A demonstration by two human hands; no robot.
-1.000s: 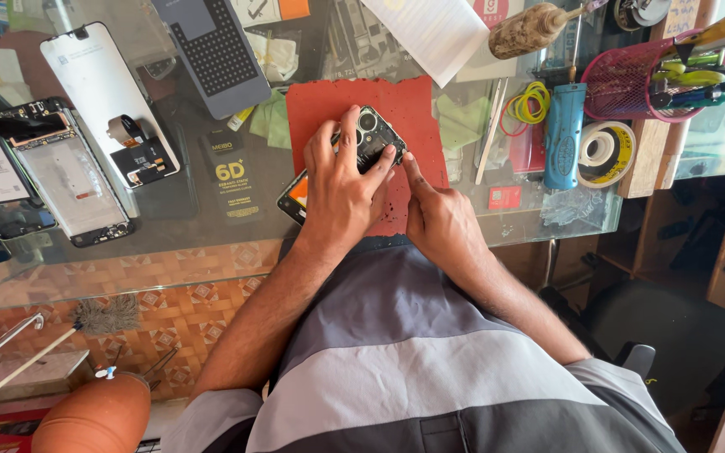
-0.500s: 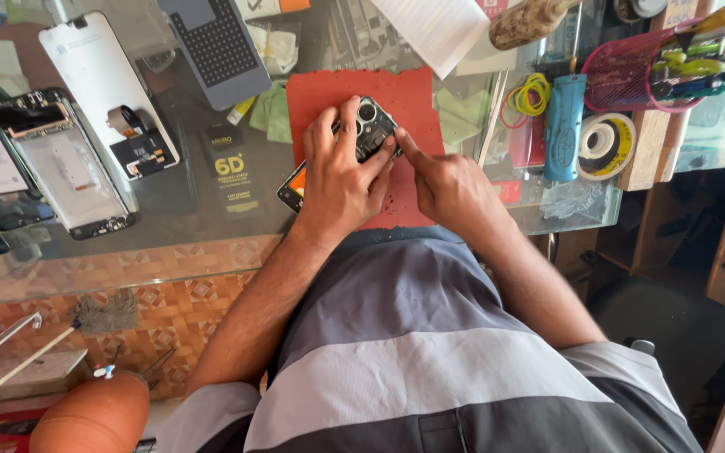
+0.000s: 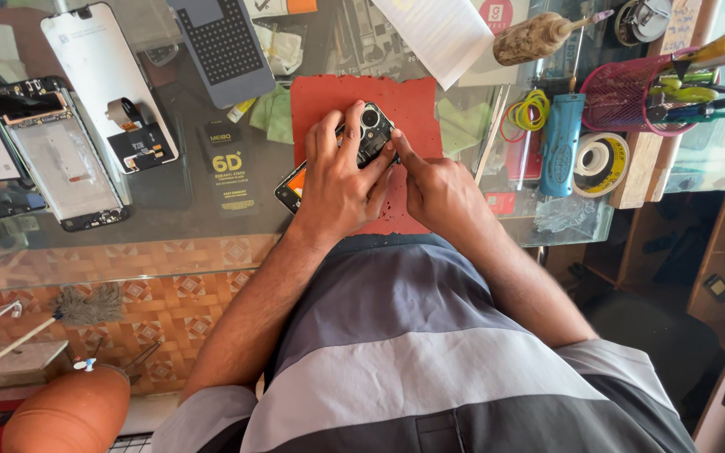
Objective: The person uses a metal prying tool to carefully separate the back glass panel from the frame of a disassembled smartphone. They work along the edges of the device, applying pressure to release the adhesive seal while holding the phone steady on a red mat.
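Observation:
A dark phone (image 3: 368, 132) with round camera lenses lies face down on a red work mat (image 3: 413, 109) on a glass table. My left hand (image 3: 339, 180) lies over the phone and grips it, fingers spread across its back. An orange patch shows at the phone's near end, under my wrist. My right hand (image 3: 438, 189) is beside it on the mat, its index finger pressing the phone's right edge near the lenses. Whether it holds a small tool I cannot tell.
Opened phones and a white back panel (image 3: 98, 75) lie at the left. A dark perforated plate (image 3: 224, 46) and papers sit behind the mat. To the right are a blue cylinder (image 3: 560, 147), tape roll (image 3: 599, 164), yellow bands (image 3: 530, 109), a brush (image 3: 539, 35) and a pink mesh tool holder (image 3: 623, 105).
The view has shifted slightly. Both hands stay on the phone; my right index finger has moved a little along its right edge.

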